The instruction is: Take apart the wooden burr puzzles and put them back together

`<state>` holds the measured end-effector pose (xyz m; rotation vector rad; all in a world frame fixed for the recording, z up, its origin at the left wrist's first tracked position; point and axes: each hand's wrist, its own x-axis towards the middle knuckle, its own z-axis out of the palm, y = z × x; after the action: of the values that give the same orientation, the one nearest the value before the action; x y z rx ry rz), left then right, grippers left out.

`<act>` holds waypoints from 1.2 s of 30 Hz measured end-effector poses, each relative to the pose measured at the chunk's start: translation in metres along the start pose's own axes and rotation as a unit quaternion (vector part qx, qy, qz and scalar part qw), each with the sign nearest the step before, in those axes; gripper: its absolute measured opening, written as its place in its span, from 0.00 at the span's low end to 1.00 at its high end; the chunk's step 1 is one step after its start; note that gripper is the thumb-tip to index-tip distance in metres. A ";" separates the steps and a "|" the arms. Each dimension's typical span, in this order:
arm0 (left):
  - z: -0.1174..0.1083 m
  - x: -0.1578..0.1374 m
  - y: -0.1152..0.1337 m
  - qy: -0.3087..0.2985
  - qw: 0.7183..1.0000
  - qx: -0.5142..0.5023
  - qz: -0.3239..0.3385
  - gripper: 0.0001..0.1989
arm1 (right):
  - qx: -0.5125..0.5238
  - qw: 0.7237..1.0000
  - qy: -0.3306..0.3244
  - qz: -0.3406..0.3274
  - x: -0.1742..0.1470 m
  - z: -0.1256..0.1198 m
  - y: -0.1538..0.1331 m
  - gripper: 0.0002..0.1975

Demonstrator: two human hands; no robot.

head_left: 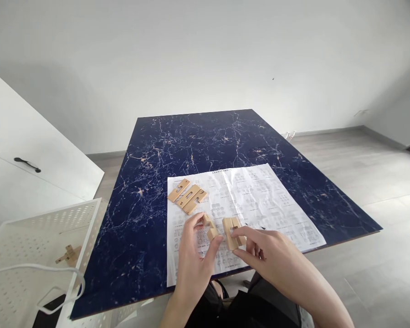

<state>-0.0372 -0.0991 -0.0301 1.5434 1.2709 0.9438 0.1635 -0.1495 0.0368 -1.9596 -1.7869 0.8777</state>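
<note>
Between the thumb and fingers of my left hand [196, 250] is a notched wooden puzzle piece [211, 226], held above the printed sheet. My right hand [264, 246] pinches a second, wider wooden piece [233, 232] with a groove along it. A small gap separates the two pieces. Just beyond my left hand, several flat wooden pieces [187, 196] lie side by side on the sheet, with dark marks and cut-out slots. The white printed sheet [249, 196] is creased and carries rows of small diagrams, too fine to read.
The dark blue marble-patterned table [191, 141] extends beyond the sheet to a pale wall. At the left stands a white perforated basket [30, 232] with a wooden cross-shaped piece [69, 255] and a white cable [37, 267]. A white cabinet [37, 146] is behind it.
</note>
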 end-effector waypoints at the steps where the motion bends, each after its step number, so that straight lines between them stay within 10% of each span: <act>1: 0.000 0.000 0.000 -0.001 1.000 -0.004 -0.001 0.30 | -0.004 1.000 -0.001 -0.003 0.001 0.000 0.000 0.09; 13: -0.001 0.000 -0.001 0.007 1.000 0.004 0.027 0.23 | 0.015 0.999 -0.033 -0.032 0.009 -0.002 0.000 0.09; 22: -0.005 0.001 0.005 0.087 0.996 -0.013 0.008 0.28 | 0.297 0.953 -0.032 -0.052 0.012 0.005 0.011 0.13; 26: -0.006 -0.001 0.006 0.040 0.998 -0.046 0.001 0.32 | 0.523 0.851 -0.049 -0.030 0.014 0.023 0.018 0.19; 32: -0.003 -0.003 0.013 -0.031 0.997 -0.064 -0.011 0.32 | 0.801 0.596 -0.028 0.056 0.017 0.032 0.016 0.21; 36: -0.001 -0.001 0.016 -0.043 0.997 -0.054 -0.018 0.30 | 0.835 0.544 -0.038 0.072 0.020 0.026 0.016 0.14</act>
<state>-0.0340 -0.1009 -0.0148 1.4569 1.1661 0.8982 0.1596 -0.1357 0.0031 -0.6084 -0.0946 1.6828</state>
